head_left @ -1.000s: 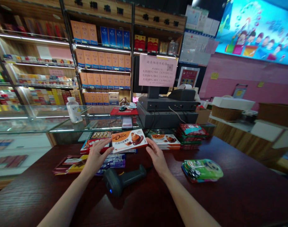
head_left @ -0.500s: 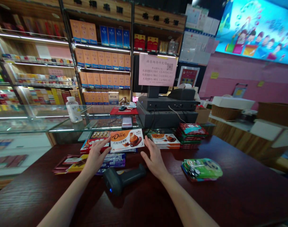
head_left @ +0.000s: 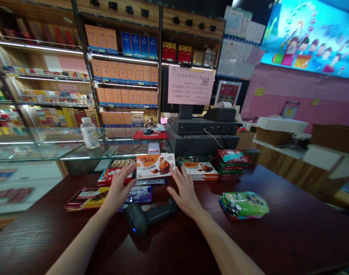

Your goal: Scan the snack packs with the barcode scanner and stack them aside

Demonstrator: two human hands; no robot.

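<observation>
An orange-and-white box of Dove chocolates [head_left: 151,167] is tilted up with its printed face toward me, between my two hands. My left hand [head_left: 119,187] is at its left edge, fingers stretched forward and thumb near the lower corner. From the right, my right hand [head_left: 186,191] has its fingertips on the lower right corner. Whether the box's bottom rests on anything is hidden. Just below lie purple-blue candy packs [head_left: 141,194] and, nearer me, a dark barcode scanner [head_left: 150,217] with a blue light. Chocolate bars [head_left: 87,198] lie beside my left hand.
More Dove boxes [head_left: 200,172] lie right of my hands, beside a stack of red-green packs [head_left: 233,164]. Green packets [head_left: 245,204] are at right. Behind stand a cash register [head_left: 203,133], a glass counter [head_left: 119,147] and a white bottle [head_left: 90,133].
The Dove box has levelled out and shifted slightly up and right. My left hand has moved a little right, and my right hand's fingers have come in over the box's corner.
</observation>
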